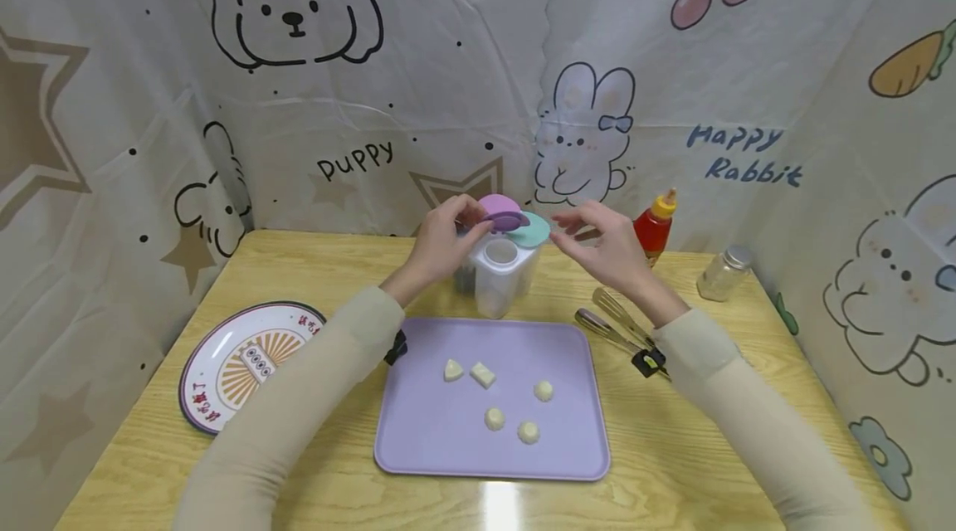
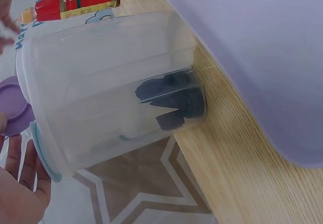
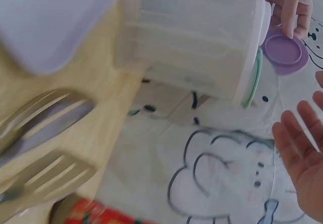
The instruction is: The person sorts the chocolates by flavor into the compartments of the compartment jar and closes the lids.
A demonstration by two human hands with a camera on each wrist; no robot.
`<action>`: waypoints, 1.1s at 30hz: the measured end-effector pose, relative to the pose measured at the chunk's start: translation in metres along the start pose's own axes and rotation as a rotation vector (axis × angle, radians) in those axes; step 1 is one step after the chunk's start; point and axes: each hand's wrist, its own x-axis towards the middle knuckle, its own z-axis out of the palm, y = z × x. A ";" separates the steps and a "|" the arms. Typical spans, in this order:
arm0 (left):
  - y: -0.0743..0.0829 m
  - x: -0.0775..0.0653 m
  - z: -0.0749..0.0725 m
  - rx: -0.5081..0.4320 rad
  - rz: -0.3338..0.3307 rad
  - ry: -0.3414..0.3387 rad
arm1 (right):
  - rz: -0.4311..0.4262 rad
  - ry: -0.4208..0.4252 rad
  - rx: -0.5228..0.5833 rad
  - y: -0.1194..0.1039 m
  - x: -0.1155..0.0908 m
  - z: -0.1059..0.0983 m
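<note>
A clear plastic canister (image 1: 496, 292) with a white rim stands behind the tray. Its purple flip lid (image 1: 506, 221) is raised, pinched between the thumb and fingers of my left hand (image 1: 446, 239). Beside it a teal lid (image 1: 534, 231) covers another section of the top; the round opening at the front is uncovered. Dark pieces (image 2: 174, 100) lie at the bottom of one section in the left wrist view. My right hand (image 1: 601, 245) hovers just right of the teal lid, fingers apart and nothing in them, as the right wrist view (image 3: 305, 158) also shows.
On the lilac tray (image 1: 426, 440) lie several small pale pieces (image 1: 483, 375). A patterned plate (image 1: 212, 357) sits at left. To the right are metal tongs (image 1: 608, 325), a red squeeze bottle (image 1: 652, 232) and a glass jar (image 1: 723, 275). Printed cloth surrounds the table.
</note>
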 end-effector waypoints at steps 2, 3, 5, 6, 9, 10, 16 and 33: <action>0.001 0.000 0.000 0.000 -0.011 -0.004 | 0.020 -0.013 -0.050 0.006 -0.014 -0.008; 0.002 0.000 0.000 0.001 -0.016 -0.006 | 0.030 -0.022 -0.077 0.009 -0.022 -0.013; 0.003 0.000 0.000 -0.004 -0.026 -0.009 | 0.054 -0.041 -0.125 0.016 -0.037 -0.021; 0.004 0.000 0.000 -0.006 -0.030 -0.012 | 0.067 -0.052 -0.149 0.019 -0.045 -0.025; 0.005 -0.001 0.000 -0.009 -0.041 -0.017 | 0.120 -0.090 -0.197 0.027 -0.069 -0.036; 0.005 -0.001 -0.001 -0.012 -0.044 -0.017 | 0.138 -0.104 -0.203 0.029 -0.076 -0.039; 0.005 -0.002 -0.001 -0.010 -0.051 -0.019 | 0.247 -0.193 -0.255 0.043 -0.119 -0.054; 0.003 0.000 -0.001 -0.002 -0.035 -0.019 | 0.392 -0.352 -0.367 0.084 -0.183 -0.052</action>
